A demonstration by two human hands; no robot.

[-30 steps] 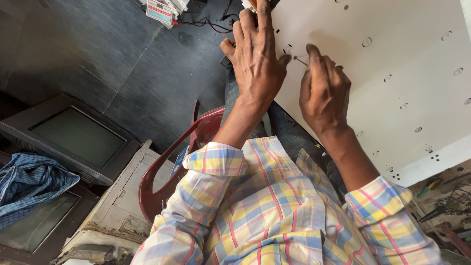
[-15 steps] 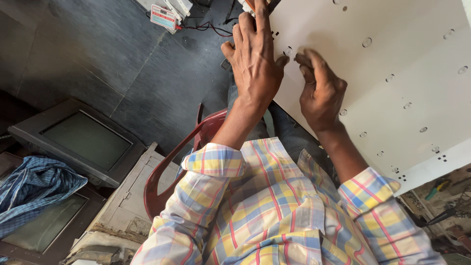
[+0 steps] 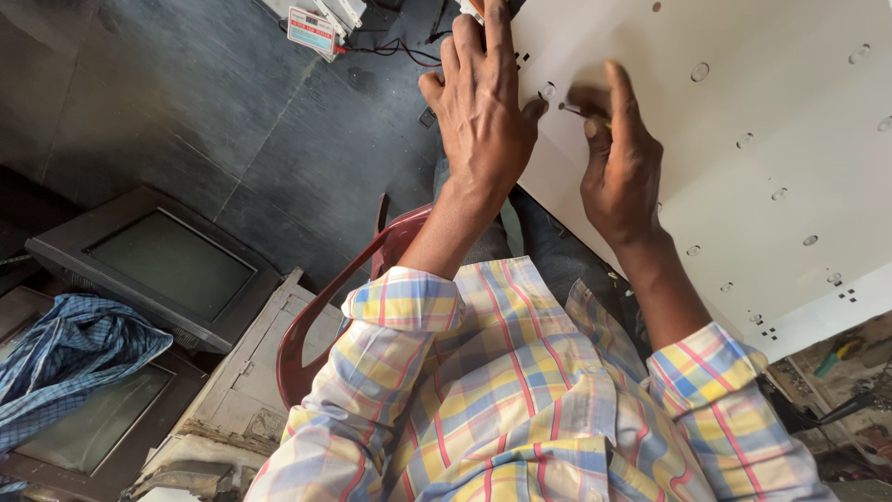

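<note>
A large white panel (image 3: 743,102) with several small round holes rests across my lap, tilted. My left hand (image 3: 483,102) grips the panel's left edge, fingers over the top and thumb on the face beside a hole (image 3: 546,91). My right hand (image 3: 621,158) is closed around a thin metal tool (image 3: 574,111), likely a small screwdriver, whose tip points at that hole near my left thumb. The tool's handle is hidden inside my fist.
I sit on a dark red plastic chair (image 3: 344,288) over a grey tiled floor. Old television sets (image 3: 158,260) and a blue checked cloth (image 3: 56,363) lie at left. A small white box with wires (image 3: 321,23) sits at the top. Tools lie at lower right (image 3: 836,372).
My right hand has shifted slightly along the panel, bringing the tool tip closer to the hole by my left thumb. The left hand keeps its grip on the edge.
</note>
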